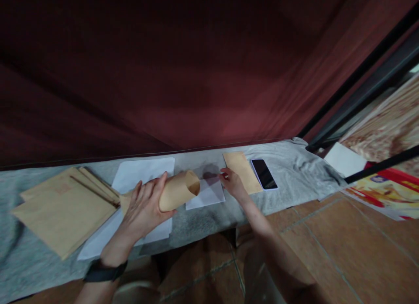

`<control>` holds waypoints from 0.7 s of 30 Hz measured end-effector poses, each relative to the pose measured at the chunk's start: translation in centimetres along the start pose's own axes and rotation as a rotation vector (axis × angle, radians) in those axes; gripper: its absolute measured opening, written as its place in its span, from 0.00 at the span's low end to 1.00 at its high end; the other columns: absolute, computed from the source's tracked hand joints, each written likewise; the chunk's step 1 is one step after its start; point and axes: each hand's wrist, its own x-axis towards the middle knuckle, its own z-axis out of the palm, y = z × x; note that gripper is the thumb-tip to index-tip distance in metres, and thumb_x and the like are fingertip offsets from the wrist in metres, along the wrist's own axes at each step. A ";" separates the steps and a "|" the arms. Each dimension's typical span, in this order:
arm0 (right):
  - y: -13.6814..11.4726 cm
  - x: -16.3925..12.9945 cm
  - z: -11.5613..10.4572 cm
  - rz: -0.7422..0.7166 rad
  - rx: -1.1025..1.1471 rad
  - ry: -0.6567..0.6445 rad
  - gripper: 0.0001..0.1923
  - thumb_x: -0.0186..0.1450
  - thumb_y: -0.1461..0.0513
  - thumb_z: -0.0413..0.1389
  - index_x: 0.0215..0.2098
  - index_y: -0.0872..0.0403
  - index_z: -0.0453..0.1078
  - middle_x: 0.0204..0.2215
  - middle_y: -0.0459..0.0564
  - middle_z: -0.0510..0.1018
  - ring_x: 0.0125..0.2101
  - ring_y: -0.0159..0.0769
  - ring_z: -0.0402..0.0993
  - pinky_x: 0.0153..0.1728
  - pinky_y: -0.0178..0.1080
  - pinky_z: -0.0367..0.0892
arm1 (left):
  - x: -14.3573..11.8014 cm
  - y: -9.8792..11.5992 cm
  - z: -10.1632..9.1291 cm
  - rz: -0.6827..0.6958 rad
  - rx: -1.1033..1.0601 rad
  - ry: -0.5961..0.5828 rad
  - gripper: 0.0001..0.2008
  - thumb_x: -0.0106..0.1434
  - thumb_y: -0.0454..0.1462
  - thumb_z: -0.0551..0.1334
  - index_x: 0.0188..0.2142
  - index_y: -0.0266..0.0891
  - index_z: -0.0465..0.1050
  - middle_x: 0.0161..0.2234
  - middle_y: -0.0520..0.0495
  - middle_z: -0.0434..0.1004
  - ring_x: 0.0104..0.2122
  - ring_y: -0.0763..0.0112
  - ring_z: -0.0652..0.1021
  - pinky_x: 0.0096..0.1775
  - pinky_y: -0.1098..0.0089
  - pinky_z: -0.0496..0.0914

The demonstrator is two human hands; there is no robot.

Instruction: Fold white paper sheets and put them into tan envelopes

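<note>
Two hands are at work over the desk, which wears a grey cloth. We log the left hand with its fingers curled around a brown envelope, lifted a little off the cloth and bowed into a tube whose open mouth faces right. We log the right hand resting on the folded white sheet that lies flat just beside that mouth, its fingertips pressed at the sheet's far corner; we cannot tell whether they pinch the paper or merely touch it. Risks, as we judge them: the envelope's mouth may flatten or crease if the left grip tightens; the sheet may buckle or catch on the envelope's edge if it meets the opening at a slant; a loose hold may let the sheet slide on the cloth. Condition of the envelope: plain kraft paper, matte, thin and pliant, hollow as far as we see in. Adjacent items: a stack of brown envelopes at left, loose white sheets beneath and behind the left hand, a single flat envelope beyond the right hand, and a phone just beside it, screen dark.
</note>
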 end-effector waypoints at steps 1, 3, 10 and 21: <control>0.4 -0.4 0.0 -0.002 -0.073 0.033 0.12 0.62 0.56 0.62 0.42 0.51 0.70 0.35 0.50 0.77 0.38 0.41 0.75 0.42 0.43 0.71 | 0.0 -0.1 0.0 -0.009 0.005 -0.007 0.54 0.49 0.56 0.71 0.71 0.45 0.54 0.55 0.37 0.72 0.57 0.40 0.70 0.67 0.40 0.46; 1.0 -1.6 0.4 -0.010 -0.219 0.064 0.16 0.58 0.57 0.67 0.42 0.52 0.70 0.39 0.55 0.77 0.45 0.47 0.75 0.50 0.47 0.68 | 0.0 -0.2 0.2 -0.026 0.028 -0.018 0.54 0.50 0.56 0.71 0.71 0.45 0.53 0.55 0.37 0.72 0.57 0.40 0.70 0.67 0.40 0.45; 0.8 -3.5 2.7 -0.004 -0.557 0.045 0.23 0.57 0.58 0.70 0.46 0.56 0.69 0.48 0.69 0.75 0.51 0.60 0.72 0.52 0.53 0.67 | 0.4 -0.6 0.8 -0.017 0.168 -0.091 0.55 0.53 0.55 0.69 0.73 0.41 0.45 0.54 0.33 0.71 0.56 0.38 0.70 0.64 0.35 0.45; 1.9 -2.4 1.4 -0.015 -0.458 -0.022 0.03 0.64 0.62 0.61 0.36 0.54 0.72 0.36 0.53 0.80 0.40 0.43 0.77 0.41 0.38 0.66 | -0.2 0.7 0.7 0.014 0.349 -0.170 0.54 0.57 0.52 0.66 0.74 0.39 0.39 0.56 0.32 0.69 0.57 0.42 0.70 0.65 0.38 0.48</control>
